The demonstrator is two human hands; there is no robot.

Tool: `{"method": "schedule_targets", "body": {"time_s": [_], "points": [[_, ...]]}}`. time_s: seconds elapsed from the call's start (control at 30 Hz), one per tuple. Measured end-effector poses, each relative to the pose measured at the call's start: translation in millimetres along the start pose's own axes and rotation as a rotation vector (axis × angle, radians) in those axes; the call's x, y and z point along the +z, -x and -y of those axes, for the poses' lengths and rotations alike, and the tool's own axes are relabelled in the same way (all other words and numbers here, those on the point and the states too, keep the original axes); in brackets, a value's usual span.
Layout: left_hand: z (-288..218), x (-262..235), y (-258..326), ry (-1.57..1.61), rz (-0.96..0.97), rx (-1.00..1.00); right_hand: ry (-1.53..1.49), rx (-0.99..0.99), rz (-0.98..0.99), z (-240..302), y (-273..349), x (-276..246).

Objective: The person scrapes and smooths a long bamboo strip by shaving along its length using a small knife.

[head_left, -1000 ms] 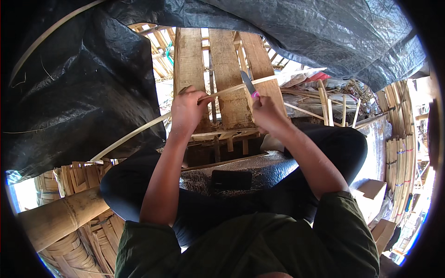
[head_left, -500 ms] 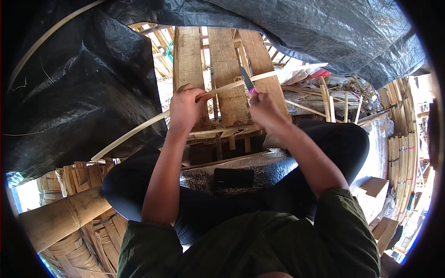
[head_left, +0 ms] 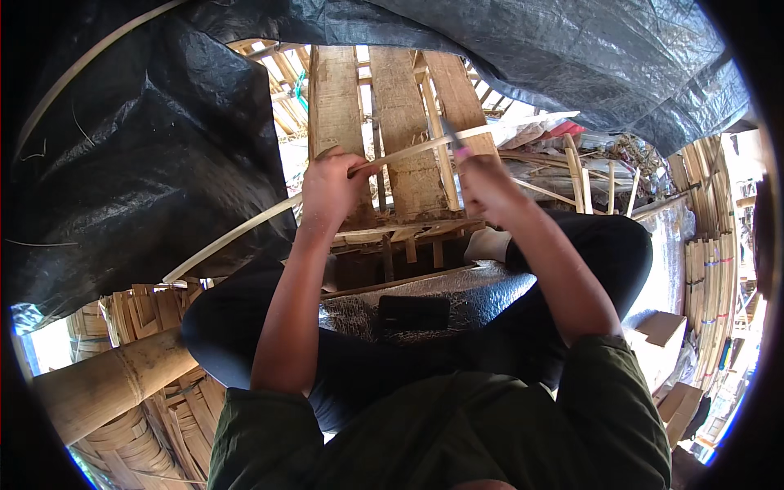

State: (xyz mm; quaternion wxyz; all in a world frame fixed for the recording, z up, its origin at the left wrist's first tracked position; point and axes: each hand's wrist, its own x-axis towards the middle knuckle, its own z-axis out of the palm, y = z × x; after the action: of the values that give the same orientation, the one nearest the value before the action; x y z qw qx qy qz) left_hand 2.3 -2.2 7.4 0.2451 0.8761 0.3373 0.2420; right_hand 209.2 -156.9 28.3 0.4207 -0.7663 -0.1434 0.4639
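Note:
A long, pale bamboo strip (head_left: 237,235) runs slantwise from the lower left to the upper right, above wooden planks (head_left: 402,106). My left hand (head_left: 333,188) is closed around its middle. In my right hand (head_left: 487,186) is a knife (head_left: 452,133) with a dark blade and a pink part by the handle. The blade lies across the strip, right of my left hand, blurred by motion. My right fingers wrap the handle and hide most of it.
Black plastic sheeting (head_left: 147,163) hangs at the left and along the top. Bamboo scraps and debris (head_left: 563,175) lie to the right of the planks. A dark flat object (head_left: 414,313) rests on silvery foil between my legs. A thick bamboo pole (head_left: 114,378) is at lower left.
My right hand and the knife have slid to the right along the strip, away from my left hand. The curled shaving at the blade no longer shows. My left hand has barely moved.

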Motion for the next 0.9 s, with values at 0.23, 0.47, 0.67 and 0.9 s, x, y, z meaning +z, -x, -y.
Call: {"method": "schedule_targets", "body": {"time_s": [0.23,0.47,0.67,0.9], "points": [[-2,6,-1,-0.018,-0.011,0.043,0.169,-0.011,-0.027,-9,7,35],[0,2,-1,0.015,-0.013,0.046,0.029,0.038,0.11,4,8,20],[3,2,-2,-0.007,-0.017,0.047,0.101,-0.016,-0.113,4,4,23],[4,-1,-3,0.017,-0.006,0.008,-0.031,0.02,0.008,-2,-9,19]]}}
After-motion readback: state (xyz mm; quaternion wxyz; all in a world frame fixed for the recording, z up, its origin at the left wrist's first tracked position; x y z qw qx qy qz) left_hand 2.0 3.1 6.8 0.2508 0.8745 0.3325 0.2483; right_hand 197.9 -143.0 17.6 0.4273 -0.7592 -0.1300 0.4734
